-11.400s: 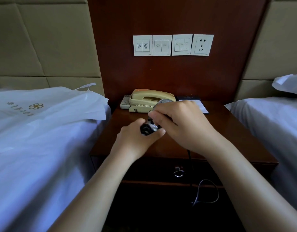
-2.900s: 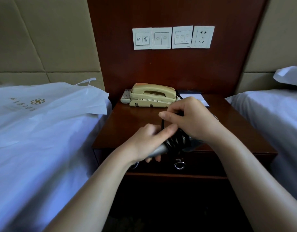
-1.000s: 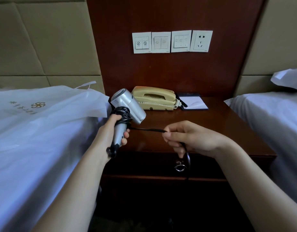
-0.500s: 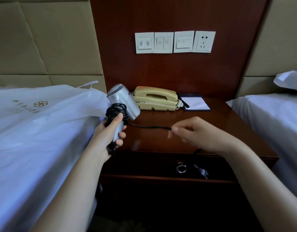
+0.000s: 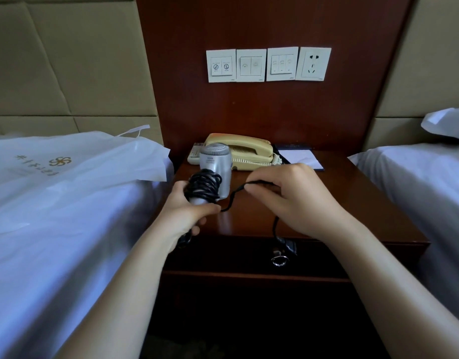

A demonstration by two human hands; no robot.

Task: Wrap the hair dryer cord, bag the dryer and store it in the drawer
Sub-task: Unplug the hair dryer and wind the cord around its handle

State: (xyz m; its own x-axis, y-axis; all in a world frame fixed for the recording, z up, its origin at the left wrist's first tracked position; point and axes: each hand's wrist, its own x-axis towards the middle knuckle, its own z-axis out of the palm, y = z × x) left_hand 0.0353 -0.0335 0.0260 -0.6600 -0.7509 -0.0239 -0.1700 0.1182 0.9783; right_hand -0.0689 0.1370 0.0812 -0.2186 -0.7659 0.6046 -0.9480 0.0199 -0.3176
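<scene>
A small silver hair dryer [image 5: 216, 161] stands upright in my left hand [image 5: 187, 213], which grips its handle above the nightstand's front left corner. Black cord [image 5: 203, 186] is coiled in many turns around the handle. My right hand [image 5: 287, 198] pinches the loose stretch of cord just right of the dryer; the rest hangs down to the plug [image 5: 287, 245] in front of the shut drawer [image 5: 223, 255] with its ring pull [image 5: 279, 260]. A white plastic bag [image 5: 75, 161] with a gold logo lies flat on the left bed.
On the wooden nightstand [image 5: 352, 203] sit a beige telephone [image 5: 245, 150], a remote [image 5: 196, 155] and a notepad [image 5: 299, 158] at the back. Wall switches and a socket [image 5: 313, 64] are above. White-sheeted beds flank both sides, the right bed [image 5: 417, 182] with a pillow.
The dryer has swung from the left toward the middle and stands more upright. My right hand has come closer to it, so the cord between them is slack and shorter.
</scene>
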